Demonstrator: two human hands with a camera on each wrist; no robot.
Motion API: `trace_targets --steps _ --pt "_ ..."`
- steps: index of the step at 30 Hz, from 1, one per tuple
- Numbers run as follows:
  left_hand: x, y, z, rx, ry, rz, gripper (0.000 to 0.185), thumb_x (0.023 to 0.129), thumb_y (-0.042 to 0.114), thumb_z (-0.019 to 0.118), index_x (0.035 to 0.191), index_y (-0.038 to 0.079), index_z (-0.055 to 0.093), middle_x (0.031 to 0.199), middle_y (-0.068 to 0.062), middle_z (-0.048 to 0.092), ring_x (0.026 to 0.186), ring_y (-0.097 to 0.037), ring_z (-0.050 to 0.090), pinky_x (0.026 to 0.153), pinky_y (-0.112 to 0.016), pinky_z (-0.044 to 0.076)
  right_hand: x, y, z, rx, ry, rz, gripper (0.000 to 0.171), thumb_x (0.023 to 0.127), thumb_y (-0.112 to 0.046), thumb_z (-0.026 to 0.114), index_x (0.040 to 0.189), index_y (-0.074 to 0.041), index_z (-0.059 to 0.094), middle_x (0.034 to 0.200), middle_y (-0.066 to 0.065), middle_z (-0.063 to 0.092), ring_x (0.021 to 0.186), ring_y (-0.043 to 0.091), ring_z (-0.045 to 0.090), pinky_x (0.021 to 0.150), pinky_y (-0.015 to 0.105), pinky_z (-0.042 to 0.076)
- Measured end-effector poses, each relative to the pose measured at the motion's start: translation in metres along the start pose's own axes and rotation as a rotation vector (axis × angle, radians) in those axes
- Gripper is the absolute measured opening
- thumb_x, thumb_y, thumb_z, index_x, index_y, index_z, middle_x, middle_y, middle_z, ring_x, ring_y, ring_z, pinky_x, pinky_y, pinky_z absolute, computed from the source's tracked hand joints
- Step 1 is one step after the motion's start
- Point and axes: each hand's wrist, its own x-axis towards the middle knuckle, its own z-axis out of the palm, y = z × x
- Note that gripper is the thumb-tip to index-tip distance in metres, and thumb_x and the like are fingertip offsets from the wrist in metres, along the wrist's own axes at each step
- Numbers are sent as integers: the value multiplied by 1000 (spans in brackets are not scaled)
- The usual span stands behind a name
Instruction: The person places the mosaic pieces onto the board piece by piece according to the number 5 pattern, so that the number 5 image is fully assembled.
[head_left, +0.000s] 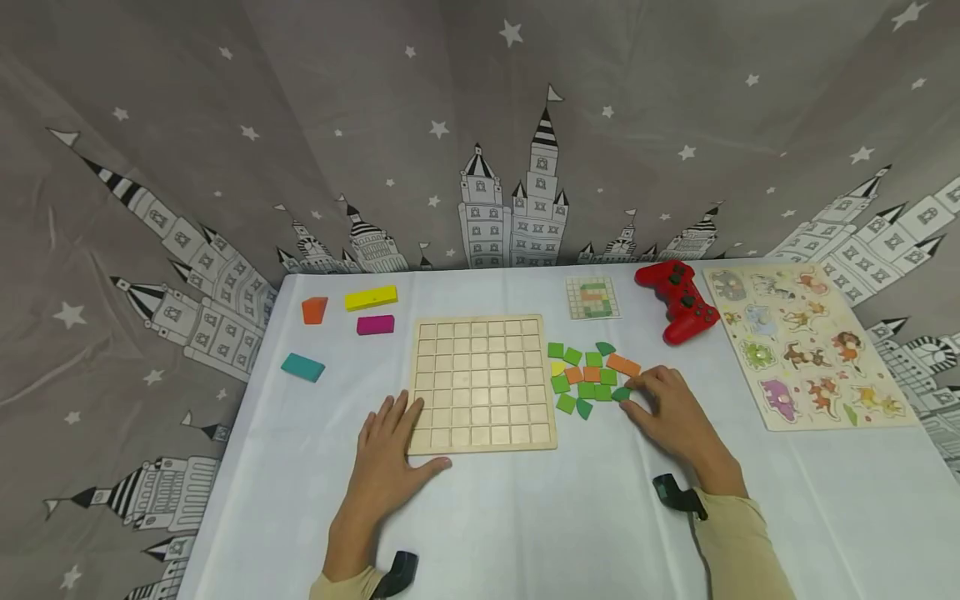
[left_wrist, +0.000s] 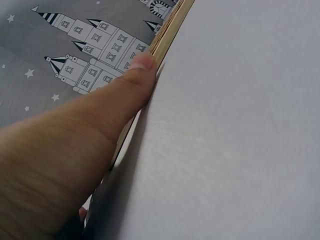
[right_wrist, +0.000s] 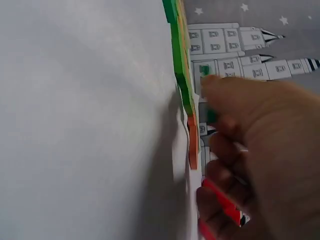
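A square wooden grid board (head_left: 480, 385) lies in the middle of the white table. My left hand (head_left: 390, 462) rests at its lower left corner, fingers spread and fairly straight; in the left wrist view the thumb (left_wrist: 117, 95) points along the board's edge. To the board's right lies a loose group of flat green tiles (head_left: 587, 390), with orange tiles (head_left: 573, 375) and a yellow one (head_left: 558, 367) among them. At the group's right side my right hand (head_left: 671, 417) pinches a dark green, rounded tile (head_left: 621, 393) between thumb and forefinger.
A small pattern card (head_left: 592, 310) and a red game controller (head_left: 677, 304) sit behind the tiles. An animal puzzle board (head_left: 813, 346) lies far right. On the left are an orange block (head_left: 314, 310), a yellow block (head_left: 371, 298), a magenta block (head_left: 375, 325) and a teal block (head_left: 303, 367).
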Motion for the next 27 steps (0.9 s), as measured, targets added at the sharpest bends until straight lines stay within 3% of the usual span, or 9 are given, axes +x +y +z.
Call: trace_targets --steps 7,18,27 --pt "0 0 -2 0 19 -9 97 79 60 77 156 13 41 167 -16 29 157 -39 17 126 -62 10 27 -36 8 30 62 -80 33 91 -27 76 116 -6 71 118 12 61 116 30 52 103 51 49" --pt "1 0 1 6 45 -4 91 80 60 77 149 9 47 165 -18 32 157 -40 19 126 -63 12 102 -143 62 64 -72 -265 33 99 -40 65 119 -14 70 121 5 61 113 23 55 98 41 52" --pt "1 -1 2 11 49 2 90 81 61 76 149 10 47 165 -17 33 156 -40 20 126 -64 13 138 -182 100 -62 -102 -246 31 100 -42 63 122 -20 70 128 3 63 111 23 55 95 39 52"
